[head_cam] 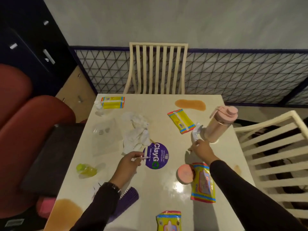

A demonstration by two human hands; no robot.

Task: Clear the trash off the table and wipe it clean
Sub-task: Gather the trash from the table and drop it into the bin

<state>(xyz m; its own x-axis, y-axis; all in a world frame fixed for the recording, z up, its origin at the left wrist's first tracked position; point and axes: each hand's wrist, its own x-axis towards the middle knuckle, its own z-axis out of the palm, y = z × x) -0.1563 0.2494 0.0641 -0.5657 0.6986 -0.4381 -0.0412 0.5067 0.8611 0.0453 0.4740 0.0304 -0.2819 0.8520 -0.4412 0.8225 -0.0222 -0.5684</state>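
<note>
My left hand [128, 161] pinches a small pale scrap [144, 157] (paper, I think, though it is blurred) over the purple ClayGo sticker [157, 156]. My right hand [200, 147] pinches the lower end of a white paper strip [196, 131] just beside the pink bottle [220, 124]. Both should be featherlight and limp, so fingertips suffice. The crumpled tissues [135, 130] near my left hand look soft and are best bunched whole.

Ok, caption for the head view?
Left hand pinches a small scrap, right hand a paper strip, over the littered, spill-stained table.
</note>
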